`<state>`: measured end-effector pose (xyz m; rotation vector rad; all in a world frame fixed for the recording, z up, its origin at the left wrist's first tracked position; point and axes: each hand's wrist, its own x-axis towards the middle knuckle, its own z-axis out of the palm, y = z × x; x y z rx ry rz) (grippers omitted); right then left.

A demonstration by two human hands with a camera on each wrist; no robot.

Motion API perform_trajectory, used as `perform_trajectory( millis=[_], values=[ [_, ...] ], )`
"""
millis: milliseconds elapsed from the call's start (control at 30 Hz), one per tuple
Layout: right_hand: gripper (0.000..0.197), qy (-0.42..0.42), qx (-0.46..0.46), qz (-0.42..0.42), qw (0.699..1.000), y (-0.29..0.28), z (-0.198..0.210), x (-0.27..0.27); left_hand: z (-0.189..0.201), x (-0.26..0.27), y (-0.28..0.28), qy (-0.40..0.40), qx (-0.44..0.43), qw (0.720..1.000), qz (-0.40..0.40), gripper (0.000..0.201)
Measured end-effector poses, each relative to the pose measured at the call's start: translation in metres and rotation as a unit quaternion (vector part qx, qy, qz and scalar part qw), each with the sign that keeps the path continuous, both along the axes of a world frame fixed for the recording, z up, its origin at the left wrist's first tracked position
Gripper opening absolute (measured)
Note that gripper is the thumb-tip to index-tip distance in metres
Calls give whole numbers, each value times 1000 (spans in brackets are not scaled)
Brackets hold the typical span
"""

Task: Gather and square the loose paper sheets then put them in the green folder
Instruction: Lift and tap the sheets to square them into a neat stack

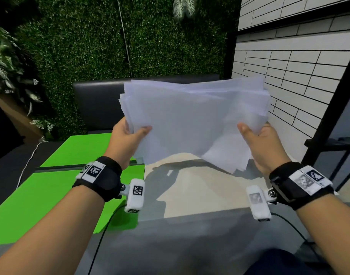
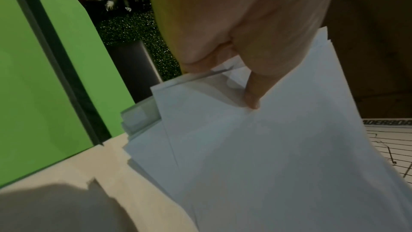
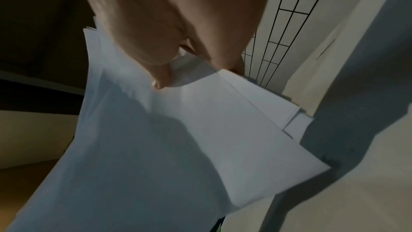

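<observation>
2 hands, left hand (image 1: 128,138) and right hand (image 1: 259,143), grip uneven paper sheets (image 1: 194,120) above table (image 1: 200,195).

Head view is bright, its edges bowed; hard shadows fall on the counter (image 1: 200,187) below the hands. Wrist views are dim, blurred.

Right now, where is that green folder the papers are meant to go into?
In the head view the green folder lies open on the table at the left, under the left hand, which holds the paper stack with the right hand.
</observation>
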<state>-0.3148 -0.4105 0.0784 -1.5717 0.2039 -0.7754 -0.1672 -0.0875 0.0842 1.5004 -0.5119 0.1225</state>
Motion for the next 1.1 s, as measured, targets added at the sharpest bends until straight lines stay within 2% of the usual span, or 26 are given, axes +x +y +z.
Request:
perform_trajectory(
  millis=[67, 200, 333, 400, 467, 600, 667, 800, 867, 1000, 1100],
  values=[
    [30, 15, 4, -4, 1000, 0, -4, 1, -1, 1, 0, 6, 14, 1000, -3, 37],
    [21, 108, -20, 13, 994, 3, -21, -2, -21, 2, 0, 69, 56, 996, -20, 41],
    [11, 53, -16, -20, 998, 3, -6, -4, -11, -1, 0, 30, 8, 999, -23, 45],
    [15, 23, -7, -26, 999, 2, -4, -5, -8, -1, -2, 19, -8, 1000, -21, 45],
    [21, 42, -7, -23, 999, 1, -11, -4, -16, 1, -6, 38, 6, 999, -18, 44],
    [19, 122, 15, -12, 992, -1, -26, -3, -36, 1, -16, 89, 72, 993, -34, 43],
    [22, 102, 19, -13, 995, -4, -20, 0, -33, 2, -19, 72, 59, 996, -15, 42],
    [25, 37, 46, -30, 998, -8, -11, 0, -23, 2, -19, 28, 22, 999, 19, 26],
    [24, 41, 35, -38, 998, -7, -17, -1, -30, 1, -18, 29, 27, 999, 21, 29],
    [27, 110, -1, 6, 994, 0, -29, -8, -48, 0, -15, 63, 77, 995, -15, 43],
    [25, 94, -22, -2, 995, 1, -19, -10, -41, 2, -13, 29, 51, 998, -8, 49]
  ],
)
